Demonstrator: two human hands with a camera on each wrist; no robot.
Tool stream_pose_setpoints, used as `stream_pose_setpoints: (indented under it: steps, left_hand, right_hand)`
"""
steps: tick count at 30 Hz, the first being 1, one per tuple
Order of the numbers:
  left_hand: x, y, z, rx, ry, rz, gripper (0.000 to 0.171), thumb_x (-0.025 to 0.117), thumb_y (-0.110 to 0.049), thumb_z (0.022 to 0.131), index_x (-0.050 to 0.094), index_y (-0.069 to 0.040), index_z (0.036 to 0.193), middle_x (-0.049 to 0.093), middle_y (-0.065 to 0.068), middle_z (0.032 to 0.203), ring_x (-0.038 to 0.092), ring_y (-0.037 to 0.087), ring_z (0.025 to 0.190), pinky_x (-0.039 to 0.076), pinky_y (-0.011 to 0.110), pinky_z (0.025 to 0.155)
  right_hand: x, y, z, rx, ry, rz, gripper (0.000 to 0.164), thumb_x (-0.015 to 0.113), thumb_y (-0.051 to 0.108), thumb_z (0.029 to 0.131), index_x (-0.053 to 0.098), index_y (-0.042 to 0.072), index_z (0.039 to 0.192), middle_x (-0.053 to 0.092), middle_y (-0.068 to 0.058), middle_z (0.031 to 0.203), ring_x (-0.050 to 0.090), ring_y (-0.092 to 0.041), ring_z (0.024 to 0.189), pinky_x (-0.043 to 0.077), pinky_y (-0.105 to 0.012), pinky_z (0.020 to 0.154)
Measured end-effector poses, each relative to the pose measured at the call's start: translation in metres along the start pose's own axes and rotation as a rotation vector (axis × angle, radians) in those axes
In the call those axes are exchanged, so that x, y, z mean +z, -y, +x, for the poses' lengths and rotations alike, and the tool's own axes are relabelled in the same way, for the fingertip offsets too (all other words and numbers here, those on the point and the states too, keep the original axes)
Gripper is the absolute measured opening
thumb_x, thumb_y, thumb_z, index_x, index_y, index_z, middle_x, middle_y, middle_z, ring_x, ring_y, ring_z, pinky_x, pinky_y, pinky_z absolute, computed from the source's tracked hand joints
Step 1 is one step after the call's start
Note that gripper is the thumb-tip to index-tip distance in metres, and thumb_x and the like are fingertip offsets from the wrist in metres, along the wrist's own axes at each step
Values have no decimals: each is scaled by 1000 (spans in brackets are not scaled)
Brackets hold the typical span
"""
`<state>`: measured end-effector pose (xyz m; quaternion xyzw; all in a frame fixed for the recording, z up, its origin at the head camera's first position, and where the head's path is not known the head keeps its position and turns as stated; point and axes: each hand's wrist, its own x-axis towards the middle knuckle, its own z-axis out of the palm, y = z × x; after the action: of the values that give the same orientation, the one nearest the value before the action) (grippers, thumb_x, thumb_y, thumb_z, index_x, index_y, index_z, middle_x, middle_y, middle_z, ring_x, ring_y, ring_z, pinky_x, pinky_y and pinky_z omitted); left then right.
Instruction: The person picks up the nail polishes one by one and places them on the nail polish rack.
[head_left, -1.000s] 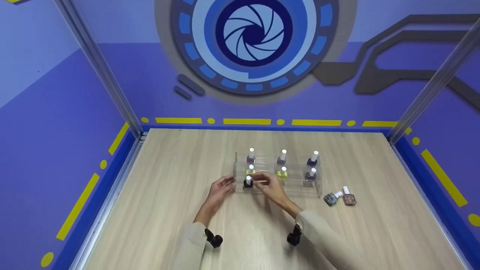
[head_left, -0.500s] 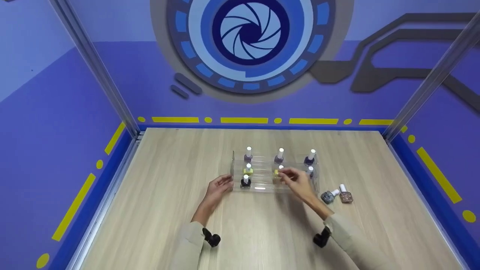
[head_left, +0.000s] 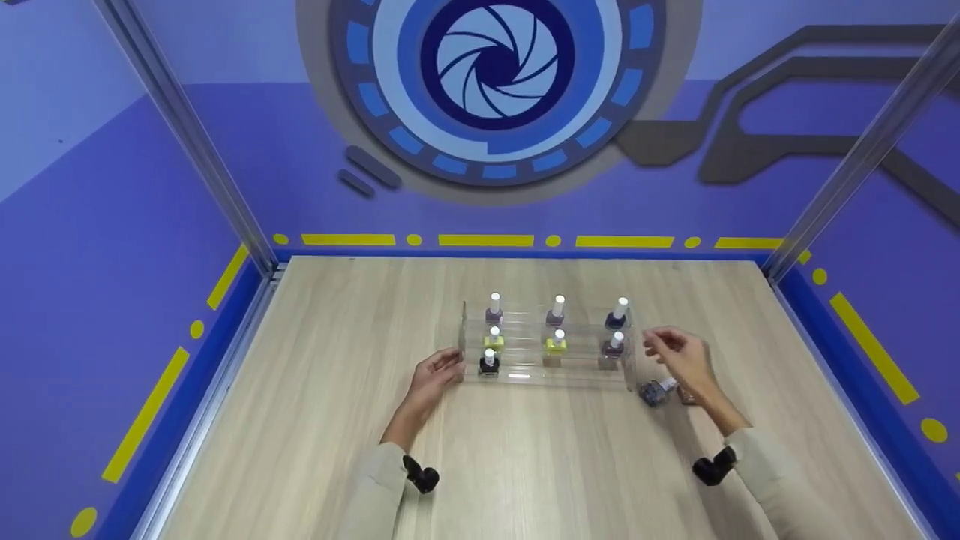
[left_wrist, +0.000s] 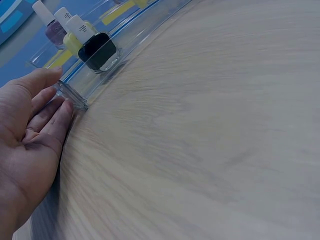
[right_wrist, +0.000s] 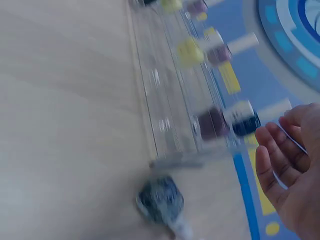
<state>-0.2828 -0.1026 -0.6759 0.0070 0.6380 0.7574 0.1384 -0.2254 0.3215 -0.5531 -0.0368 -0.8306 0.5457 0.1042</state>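
Observation:
A clear tiered rack (head_left: 519, 376) holds several white-capped nail polish bottles. A black nail polish (head_left: 490, 364) stands at the left of its lowest tier. Yellow bottles (head_left: 556, 346) and a purple one (head_left: 613, 349) fill the middle tier; mauve bottles (head_left: 555, 317) and a dark blue one (head_left: 616, 320) stand on top. My left hand (head_left: 433, 382) rests its fingers against the rack's left end panel. Holding nothing, my right hand (head_left: 686, 361) hovers right of the rack, fingers loosely bent. Beneath it lies a grey-blue glitter nail polish (head_left: 654, 393); a brownish bottle (head_left: 685, 396) is partly hidden by the hand.
The rack stands on a light wooden table (head_left: 525, 465). Blue printed panels (head_left: 247, 150) enclose the table at the back and sides, with metal posts at the rear corners. Black wrist cameras (head_left: 421, 475) sit on both forearms.
My right hand has left the black nail polish on the lowest tier and travelled right, past the rack, to above the loose glitter bottles. My left hand has stayed at the rack's left end.

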Motion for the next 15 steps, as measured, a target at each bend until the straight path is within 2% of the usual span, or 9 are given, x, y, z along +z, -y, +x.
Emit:
stream_pose_setpoints:
  steps: [5,7,10,15]
  left_hand:
    - [-1,0,-1,-18,4,-11,52,64,-11,101,46,6,147,45,26,155,44,37,146,50,34,112]
    - [-1,-1,-1,-15,1,-6,52,64,-10,101,47,6,147,46,27,154,45,36,145,51,32,111]
    - [-1,-2,-1,-4,1,10,50,63,-10,101,47,7,146,47,27,153,47,35,145,52,29,109]
    - [-1,-2,-1,9,-1,30,49,63,-9,101,48,8,145,49,27,152,48,35,143,53,27,107]
  right_hand:
    - [-34,-47,12,84,2,-136,36,63,21,103,68,-11,117,76,-26,101,70,2,72,60,-18,65]
    - [-44,-56,11,120,-2,-183,36,63,20,103,67,-12,118,76,-24,100,70,1,73,61,-18,65]
    - [-54,-71,7,155,-5,-254,33,63,17,101,67,-13,116,76,-22,97,68,0,72,59,-18,63]
    - [-58,-90,-1,176,-1,-416,30,65,16,98,71,-11,109,76,-21,93,61,-2,69,49,-15,57]
